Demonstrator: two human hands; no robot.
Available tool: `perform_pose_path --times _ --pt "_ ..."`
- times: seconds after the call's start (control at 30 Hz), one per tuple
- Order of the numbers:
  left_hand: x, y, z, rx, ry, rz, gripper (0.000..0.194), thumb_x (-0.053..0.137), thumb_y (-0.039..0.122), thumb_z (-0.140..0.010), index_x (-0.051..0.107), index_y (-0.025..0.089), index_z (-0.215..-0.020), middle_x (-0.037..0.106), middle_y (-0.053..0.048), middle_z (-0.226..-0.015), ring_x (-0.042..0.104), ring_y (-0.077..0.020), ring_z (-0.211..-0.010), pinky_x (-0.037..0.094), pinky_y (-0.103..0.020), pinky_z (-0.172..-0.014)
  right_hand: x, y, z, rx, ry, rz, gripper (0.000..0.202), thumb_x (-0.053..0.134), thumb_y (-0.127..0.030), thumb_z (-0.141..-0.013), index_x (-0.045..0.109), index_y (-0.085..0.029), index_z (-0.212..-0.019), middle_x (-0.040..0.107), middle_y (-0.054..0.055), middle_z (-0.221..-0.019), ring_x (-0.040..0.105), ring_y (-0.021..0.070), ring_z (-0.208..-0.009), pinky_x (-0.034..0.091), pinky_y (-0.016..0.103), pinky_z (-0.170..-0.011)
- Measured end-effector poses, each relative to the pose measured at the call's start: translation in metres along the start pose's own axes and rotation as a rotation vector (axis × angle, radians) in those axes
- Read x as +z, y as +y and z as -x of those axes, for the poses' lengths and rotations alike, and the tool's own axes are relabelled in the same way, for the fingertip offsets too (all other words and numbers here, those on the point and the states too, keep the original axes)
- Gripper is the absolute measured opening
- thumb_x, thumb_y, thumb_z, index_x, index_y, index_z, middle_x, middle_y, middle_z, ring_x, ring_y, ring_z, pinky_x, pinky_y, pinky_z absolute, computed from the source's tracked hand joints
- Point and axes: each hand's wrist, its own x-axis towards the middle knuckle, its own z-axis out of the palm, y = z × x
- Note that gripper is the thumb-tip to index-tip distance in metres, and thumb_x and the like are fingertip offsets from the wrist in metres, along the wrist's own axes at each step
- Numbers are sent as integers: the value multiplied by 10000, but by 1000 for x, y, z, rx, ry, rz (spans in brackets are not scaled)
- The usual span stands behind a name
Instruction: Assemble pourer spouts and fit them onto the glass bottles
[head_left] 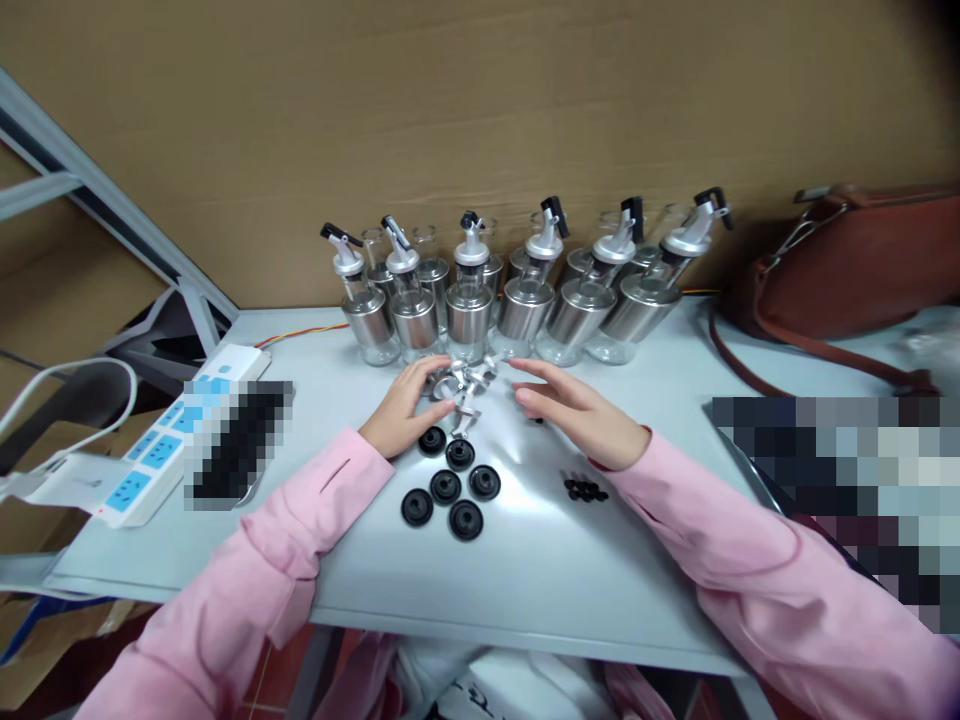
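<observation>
My left hand (409, 408) rests at the left side of a small heap of silver pourer tops (469, 382), its fingers spread around the heap's edge. On the other side, my right hand (574, 408) is held with fingers apart, beside the heap and holding nothing. Several round black stoppers (460, 454) lie on the table just in front of the heap. A cluster of small black pieces (585, 488) sits below my right wrist. Behind the heap stands a row of glass bottles with steel sleeves (469, 310), fitted with silver and black pourers (472, 245).
More bottles without pourers (433, 275) stand behind the front row. At the left are a white power strip (176, 430) and a blurred-out dark object (240, 445). A brown handbag (862, 260) lies at the back right, its strap on the grey table (525, 590). Cardboard (480, 110) backs the table.
</observation>
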Motion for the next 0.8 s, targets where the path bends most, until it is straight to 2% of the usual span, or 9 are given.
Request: perform_pose_path --times 0.13,0.27,0.33,0.43,0.53,0.6,0.7,0.8 --pt "-1 0 0 -3 -9 19 595 652 364 -741 374 209 -1244 439 -108 -1277 403 -264 -1193 309 -432 -1020 6 -2 -18 -49 -50 139 388 573 -293 -755 550 -218 -1136 414 91 -1347 536 238 -1086 479 397 -858" --pt "2 1 1 -8 11 -2 533 650 284 -735 415 203 -1206 468 -101 -1231 414 -261 -1165 317 -435 -1004 17 -3 -26 2 -171 201 309 507 -204 -785 566 -166 -1086 598 109 -1106 615 214 -937 528 355 -729" --pt "3 2 1 -7 22 -13 482 645 270 -737 445 200 -1170 476 -95 -1209 410 -256 -1162 313 -427 -1006 23 -4 -24 -36 -197 230 317 515 -176 -777 544 -157 -1092 610 110 -1090 629 198 -904 528 345 -739" --pt "5 4 2 -13 37 -23 411 626 265 -756 471 195 -1131 477 -92 -1182 411 -247 -1153 312 -417 -1006 30 -6 -19 -114 -159 336 353 579 -119 -722 522 -168 -1067 592 107 -1134 637 178 -880 521 320 -747" --pt "5 6 2 -21 35 -28 353 607 247 -771 491 194 -1100 483 -88 -1153 419 -242 -1136 317 -416 -999 35 -7 -17 -146 -97 508 358 638 -79 -658 530 -176 -985 642 80 -998 650 165 -769 521 283 -653" --pt "5 7 3 -22 30 -31 326 603 240 -774 504 192 -1080 485 -87 -1139 425 -242 -1123 322 -416 -992 37 -8 -17 -161 -56 598 294 659 -63 -631 550 -165 -885 655 64 -887 642 156 -693 509 280 -636" --pt "5 8 4 -20 21 -33 307 589 253 -790 506 197 -1080 480 -87 -1145 422 -240 -1119 322 -415 -990 39 -10 -18 -170 -17 637 155 653 -74 -645 562 -152 -743 648 69 -833 628 151 -644 494 289 -648" --pt "4 8 3 -13 5 -30 293 564 285 -817 501 198 -1090 488 -82 -1143 425 -233 -1114 329 -402 -983 39 -10 -17 -179 -3 639 82 635 -117 -680 574 -156 -718 649 49 -761 626 152 -626 490 286 -649"
